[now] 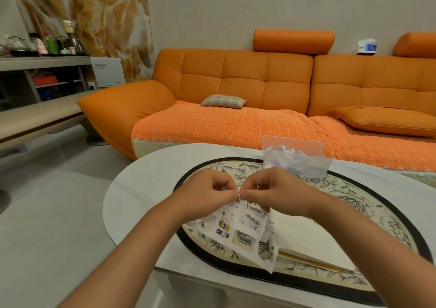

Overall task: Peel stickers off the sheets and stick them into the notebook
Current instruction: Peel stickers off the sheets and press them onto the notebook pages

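A white sticker sheet [243, 231] with small printed pictures hangs above the table, held at its top edge. My left hand [207, 193] pinches that edge with curled fingers. My right hand [274, 191] pinches the same edge right beside it, fingertips nearly touching the left hand's. Below and to the right lies the open notebook [309, 239] with blank cream pages, flat on the mat. The sheet's lower edge overlaps the notebook's left side.
A floral oval mat [368, 204] with a black border covers the white table [141, 185]. A clear box of paper scraps [295, 160] stands behind my hands. An orange sofa [236, 109] runs along the far side; grey floor lies to the left.
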Demonstrator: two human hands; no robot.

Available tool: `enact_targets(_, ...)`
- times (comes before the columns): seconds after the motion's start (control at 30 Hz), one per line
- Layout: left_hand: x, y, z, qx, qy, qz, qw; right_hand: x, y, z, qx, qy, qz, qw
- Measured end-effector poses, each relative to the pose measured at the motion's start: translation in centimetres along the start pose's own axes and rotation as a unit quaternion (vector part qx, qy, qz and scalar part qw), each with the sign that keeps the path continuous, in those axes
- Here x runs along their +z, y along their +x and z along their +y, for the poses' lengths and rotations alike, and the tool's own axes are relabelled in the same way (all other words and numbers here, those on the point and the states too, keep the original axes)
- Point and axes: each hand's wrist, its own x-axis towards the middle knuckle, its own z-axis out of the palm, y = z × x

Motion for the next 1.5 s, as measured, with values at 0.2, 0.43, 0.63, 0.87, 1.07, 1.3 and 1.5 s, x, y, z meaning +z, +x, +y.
enact_targets(0.2, 0.0, 0.0, 0.1, -0.014, -0.003, -0.036, 0.999, 0.3, -0.2, 0.4, 0.003, 0.014, -0.017, 1.0)
enact_targets(0.43, 0.1, 0.1, 0.0, -0.014, -0.003, -0.051, 0.999, 0.5, -0.2, 0.5, 0.005, 0.014, -0.015, 1.0)
enact_targets(0.63, 0.2, -0.1, 0.1, -0.016, 0.008, -0.062, 0.998, 0.8, -0.3, 0.4, 0.003, -0.011, -0.011, 1.0)
enact_targets(0.87, 0.3, 0.0, 0.1, -0.028, 0.032, -0.056, 0.998, 1.8, -0.7, 0.4, -0.035, -0.095, 0.03, 0.994)
enact_targets(1.07, 0.3, 0.1, 0.1, -0.029, 0.039, -0.048, 0.998, 1.9, -0.8, 0.4, -0.024, -0.067, 0.028, 0.997)
enact_targets(1.3, 0.3, 0.1, 0.1, -0.018, 0.072, -0.025, 0.997, 1.9, -1.0, 0.8, 0.01, 0.04, 0.029, 0.999)
enact_targets(1.5, 1.0, 0.6, -0.2, 0.161, 0.316, 0.202, 0.913, 1.9, -0.8, 0.8, 0.055, 0.055, 0.13, 0.988)
